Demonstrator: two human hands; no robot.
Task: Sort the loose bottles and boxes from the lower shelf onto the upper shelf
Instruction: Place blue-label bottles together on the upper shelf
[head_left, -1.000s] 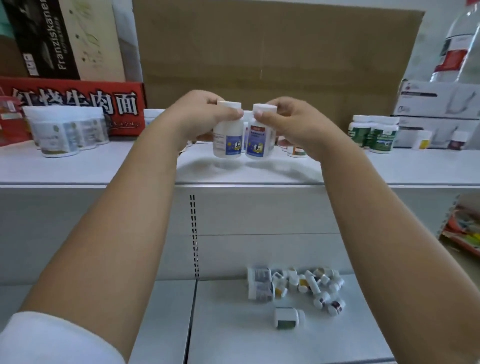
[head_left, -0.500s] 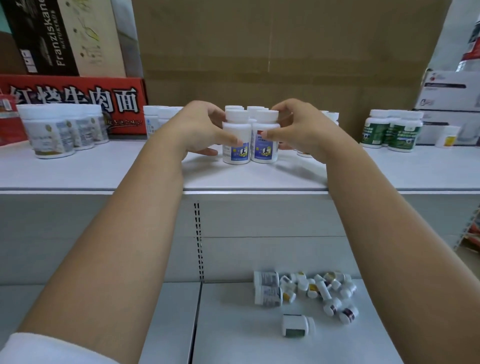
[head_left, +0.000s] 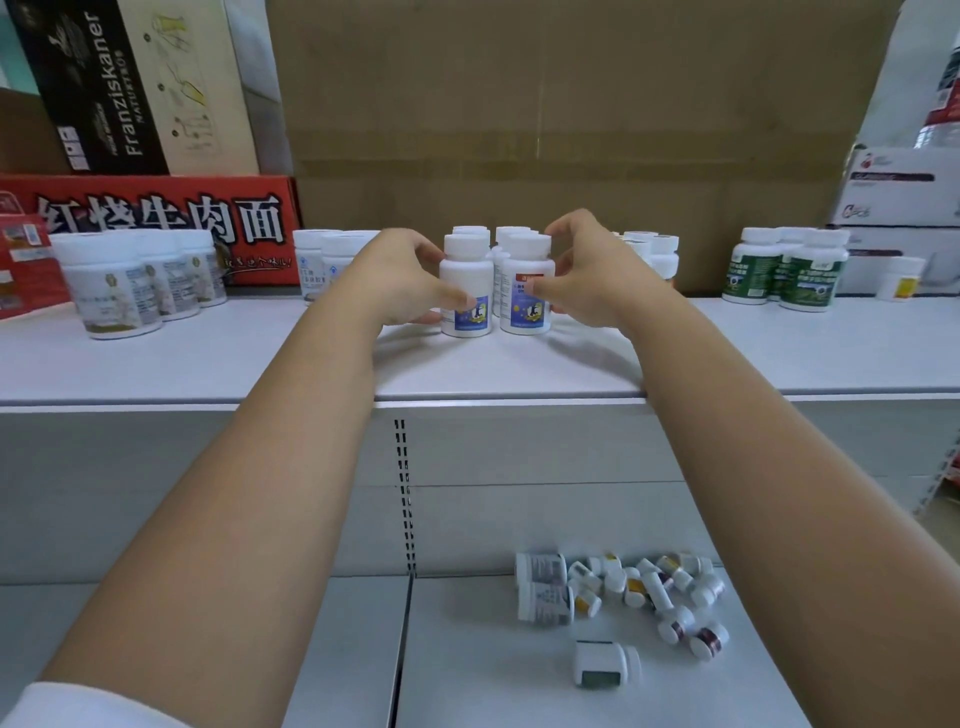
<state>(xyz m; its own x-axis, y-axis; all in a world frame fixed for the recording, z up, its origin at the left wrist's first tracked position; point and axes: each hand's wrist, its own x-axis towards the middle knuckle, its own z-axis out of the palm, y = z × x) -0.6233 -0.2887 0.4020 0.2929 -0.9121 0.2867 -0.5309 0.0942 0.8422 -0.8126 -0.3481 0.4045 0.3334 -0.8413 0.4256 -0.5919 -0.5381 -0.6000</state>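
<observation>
Currently clasping two upright bottles side by side on upper shelf: left hand on left bottle, right hand on right bottle. Loose pile on lower shelf, down-right, nearer right hand, mostly toppled.

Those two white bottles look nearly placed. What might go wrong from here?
1. Left hand and right hand grip the left bottle and right bottle just in front of the rear bottles; a careless withdrawal might topple some.
2. A tipped bottle could roll off the upper shelf onto the loose pile below.
</observation>
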